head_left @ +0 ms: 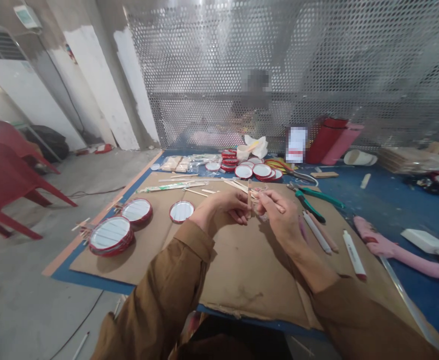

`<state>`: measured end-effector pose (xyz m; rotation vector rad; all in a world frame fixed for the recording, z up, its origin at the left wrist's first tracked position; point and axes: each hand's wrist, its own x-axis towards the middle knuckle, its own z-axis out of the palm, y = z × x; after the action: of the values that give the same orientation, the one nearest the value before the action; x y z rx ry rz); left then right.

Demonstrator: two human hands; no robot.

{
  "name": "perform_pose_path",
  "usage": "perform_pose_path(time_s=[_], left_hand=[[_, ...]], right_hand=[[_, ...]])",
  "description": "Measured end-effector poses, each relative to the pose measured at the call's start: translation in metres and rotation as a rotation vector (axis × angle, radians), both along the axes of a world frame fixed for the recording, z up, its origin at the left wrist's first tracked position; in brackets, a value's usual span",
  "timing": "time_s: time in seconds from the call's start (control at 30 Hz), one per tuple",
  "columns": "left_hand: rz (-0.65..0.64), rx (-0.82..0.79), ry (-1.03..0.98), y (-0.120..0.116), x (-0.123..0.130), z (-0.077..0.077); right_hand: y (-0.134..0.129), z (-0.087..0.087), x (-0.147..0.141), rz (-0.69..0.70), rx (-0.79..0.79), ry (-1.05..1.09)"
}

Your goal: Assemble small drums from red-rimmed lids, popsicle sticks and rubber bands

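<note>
A flat wooden craft stick stands upright in the fingers of my left hand, which is closed on it. My right hand, just to the right, pinches a slim pale wooden stick; its far end meets the craft stick, though I cannot tell whether they touch. Beyond the hands, several loose craft sticks lie on the cardboard sheet. To the left are a single red-rimmed lid and two larger red-rimmed round pieces with small sticks attached at their left sides.
Green-handled pliers, markers and a pink glue gun lie on the right. Behind are stacked red lids, scissors and a red bottle against a perforated metal screen. Red chairs stand left.
</note>
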<state>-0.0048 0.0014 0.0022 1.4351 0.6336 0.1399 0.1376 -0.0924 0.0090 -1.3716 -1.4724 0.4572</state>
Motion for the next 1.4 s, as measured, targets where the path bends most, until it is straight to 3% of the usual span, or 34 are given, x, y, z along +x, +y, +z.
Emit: perform_pose_path(time_s=[0.67, 0.83, 1.4], left_hand=[[0.017, -0.003, 0.001, 0.0036, 0.0005, -0.0058], [-0.006, -0.006, 0.014, 0.0032, 0.0005, -0.0029], [0.018, -0.033, 0.019, -0.0017, 0.0007, 0.0036]], right_hand=[[-0.0015, 0.0021, 0.0002, -0.018, -0.011, -0.013], [-0.003, 0.0022, 0.0021, -0.051, -0.028, 0.052], [-0.0047, 0.0045, 0.0038, -0.048, -0.066, -0.059]])
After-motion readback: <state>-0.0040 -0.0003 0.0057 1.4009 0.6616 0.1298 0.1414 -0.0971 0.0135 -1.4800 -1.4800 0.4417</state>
